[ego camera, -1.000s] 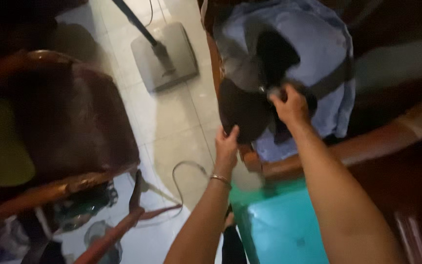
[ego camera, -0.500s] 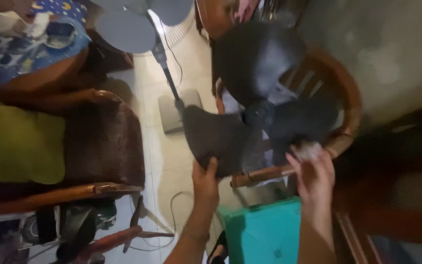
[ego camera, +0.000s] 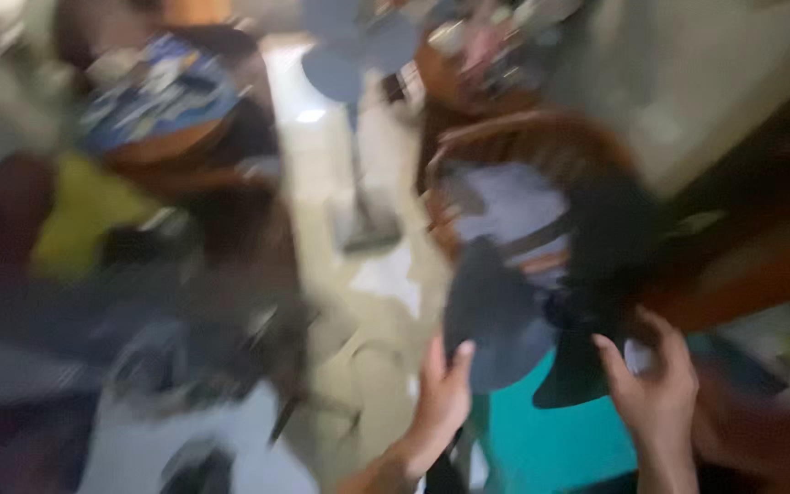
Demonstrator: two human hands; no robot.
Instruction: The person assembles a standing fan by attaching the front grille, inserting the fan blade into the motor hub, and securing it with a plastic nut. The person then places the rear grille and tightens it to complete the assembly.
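The picture is heavily blurred by motion. A dark fan blade set (ego camera: 541,311) with broad grey-black blades hangs in front of me. My left hand (ego camera: 443,395) grips the lower edge of its left blade. My right hand (ego camera: 656,380) is at the blades' right side near the hub, with something pale against its fingers; the blur hides whether it grips. Behind the blades stands a wooden chair (ego camera: 541,151) with grey-blue cloth (ego camera: 505,215) on its seat.
A standing fan (ego camera: 358,137) with a flat base is on the tiled floor behind. A teal box or stool (ego camera: 550,444) lies below my hands. A dark armchair with a yellow-green cushion (ego camera: 84,220) fills the left side.
The view has swung and blurred strongly. The blade set has come lower and to the right with both hands still at it; the chair's grey-blue cloth shows again behind it.
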